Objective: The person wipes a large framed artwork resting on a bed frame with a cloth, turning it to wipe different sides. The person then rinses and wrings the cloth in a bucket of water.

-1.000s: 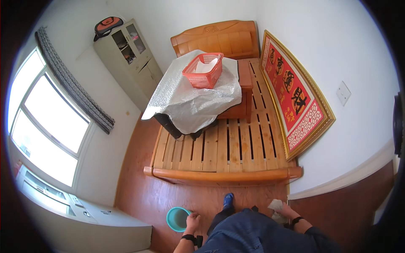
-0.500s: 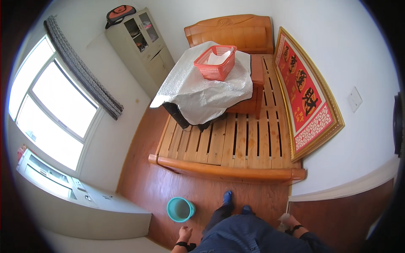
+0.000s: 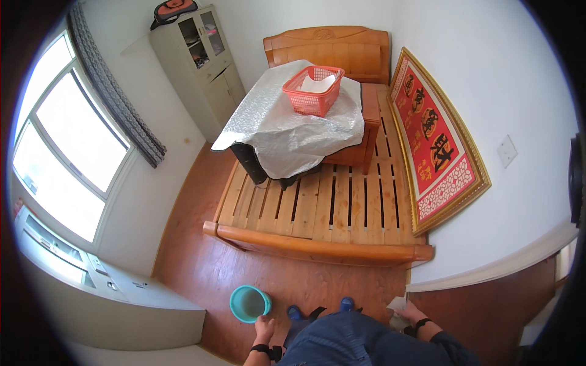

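My left hand (image 3: 264, 330) hangs low beside my body with its fingers curled in and nothing visible in them. In the picture it overlaps the near rim of a teal plastic bucket (image 3: 235, 305), which stands on the floor by my feet; I see no grip on it. On the other side my right hand (image 3: 414, 313) is closed on a thin, pale, crumpled piece of cloth or paper (image 3: 397, 303), part of which sticks out past the fingers. Its exact kind is too small to make out.
Ahead stands a slatted wooden bed frame (image 3: 317, 241), bearing a table draped with a silver sheet (image 3: 268, 116) and a red basket (image 3: 311, 104). A framed red picture (image 3: 436, 140) leans against the right wall. Cabinets stand at far left (image 3: 195, 67) and near left (image 3: 116, 287).
I have stepped forward, and my feet now stand farther apart. My left hand has come up closer to the bucket in the picture. The right hand still holds the pale piece.
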`<state>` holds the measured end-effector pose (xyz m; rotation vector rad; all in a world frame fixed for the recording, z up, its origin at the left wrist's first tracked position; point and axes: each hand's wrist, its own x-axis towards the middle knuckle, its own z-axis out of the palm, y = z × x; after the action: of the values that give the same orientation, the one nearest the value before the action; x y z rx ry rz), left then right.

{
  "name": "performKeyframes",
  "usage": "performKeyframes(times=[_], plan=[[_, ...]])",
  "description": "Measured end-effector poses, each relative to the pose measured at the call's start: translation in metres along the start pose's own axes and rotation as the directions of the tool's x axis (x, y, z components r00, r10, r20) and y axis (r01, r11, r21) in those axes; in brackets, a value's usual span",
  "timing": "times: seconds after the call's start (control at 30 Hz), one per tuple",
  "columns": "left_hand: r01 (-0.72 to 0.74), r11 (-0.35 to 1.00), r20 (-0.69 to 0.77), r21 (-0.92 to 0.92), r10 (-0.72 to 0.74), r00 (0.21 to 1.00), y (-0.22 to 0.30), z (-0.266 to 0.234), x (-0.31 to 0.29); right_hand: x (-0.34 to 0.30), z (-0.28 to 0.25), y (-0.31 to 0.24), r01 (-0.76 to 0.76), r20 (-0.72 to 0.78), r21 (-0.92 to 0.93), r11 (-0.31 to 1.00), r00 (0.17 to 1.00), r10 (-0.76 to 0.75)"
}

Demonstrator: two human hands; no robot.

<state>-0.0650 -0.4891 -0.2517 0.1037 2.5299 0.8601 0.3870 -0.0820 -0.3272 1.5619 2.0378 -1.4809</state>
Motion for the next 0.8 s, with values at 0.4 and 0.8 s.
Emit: performKeyframes(times=[0.4,0.8], plan=[[0.329,0.933,0.004,-0.148,-0.332,0.943,-0.215,-0.017,0.037,-0.055,0.038,-0.14,-0.16,-0.01,-0.322,0.933,0.986,0.166],[0.333,0.936,-0.042,-0.112,-0.34,0.94,-0.268,-0.057,0.113,-0.087,0.115,-0.308,-0.003,0.174,-0.585,0.811,0.976,0.129]])
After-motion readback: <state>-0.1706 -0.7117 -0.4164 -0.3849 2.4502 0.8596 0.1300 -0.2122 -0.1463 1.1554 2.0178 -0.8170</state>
